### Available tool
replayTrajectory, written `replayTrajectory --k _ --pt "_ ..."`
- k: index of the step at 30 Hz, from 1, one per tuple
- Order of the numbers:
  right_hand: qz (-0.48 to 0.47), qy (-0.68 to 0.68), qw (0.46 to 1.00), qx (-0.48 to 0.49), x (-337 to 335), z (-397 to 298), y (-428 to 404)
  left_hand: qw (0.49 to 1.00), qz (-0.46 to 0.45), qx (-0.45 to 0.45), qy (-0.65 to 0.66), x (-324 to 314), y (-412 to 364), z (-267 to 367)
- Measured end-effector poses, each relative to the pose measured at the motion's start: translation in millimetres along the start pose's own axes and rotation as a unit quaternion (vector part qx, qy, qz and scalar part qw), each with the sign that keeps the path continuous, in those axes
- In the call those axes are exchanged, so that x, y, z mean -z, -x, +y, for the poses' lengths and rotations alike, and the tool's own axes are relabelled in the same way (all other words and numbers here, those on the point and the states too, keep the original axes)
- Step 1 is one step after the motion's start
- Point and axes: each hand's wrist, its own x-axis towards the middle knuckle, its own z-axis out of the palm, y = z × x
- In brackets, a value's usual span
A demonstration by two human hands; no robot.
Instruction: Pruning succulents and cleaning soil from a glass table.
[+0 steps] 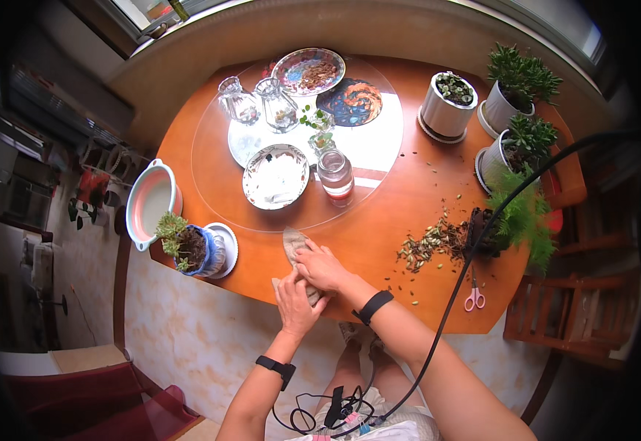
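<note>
A beige cloth (294, 242) lies bunched at the near edge of a wooden table (375, 259). My left hand (295, 302) grips its near part, fingers curled over it. Just beyond, my right hand (320, 267) rests on the same cloth with its fingers stretched over the fabric; whether it grips is not clear. Beyond the hands, on a round glass turntable, stand a patterned bowl (276, 179) and a glass jar of water (336, 175). Pink-handled scissors (474, 298) lie to the right, near scattered shells and soil bits (428, 242).
A blue pot with a succulent (204, 251) and a collapsible basin (154, 204) are at the left. Glass vases (276, 107) and a plate (309, 71) stand at the back. White pots (448, 113) and an unpotted fern (518, 220) occupy the right. A black cable (452, 286) crosses the view.
</note>
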Motion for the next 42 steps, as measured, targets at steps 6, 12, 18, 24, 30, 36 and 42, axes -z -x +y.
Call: replayTrajectory --k 6,12,18,24,30,36,42 --pt "0.135 -0.058 0.989 -0.036 21.8 -18.8 39.4 0.987 -0.037 0.144 -0.053 -22.8 -22.6 19.8" --pt "0.170 -0.132 0.968 -0.131 54.9 -13.3 120.1 0.957 -0.074 0.246 -0.135 -33.6 -74.0 -5.6" --pt "0.165 -0.172 0.958 -0.162 59.8 -3.6 160.7 0.954 -0.030 0.257 -0.152 -10.1 -84.7 1.6" --pt "0.152 -0.184 0.960 -0.149 60.1 -8.0 189.1 0.953 -0.018 0.259 -0.158 -41.3 -63.1 -0.4" --pt "0.141 -0.240 0.944 -0.176 62.6 -7.5 203.8 0.942 0.126 0.282 -0.129 -71.1 -84.1 6.1" --pt "0.115 -0.251 0.946 -0.171 56.9 -0.5 212.8 0.950 0.180 0.253 -0.023 -79.4 -93.0 -4.0" --pt "0.103 -0.248 0.947 -0.174 53.4 -8.1 219.7 0.935 0.243 0.257 -0.020 -90.2 -96.7 6.7"
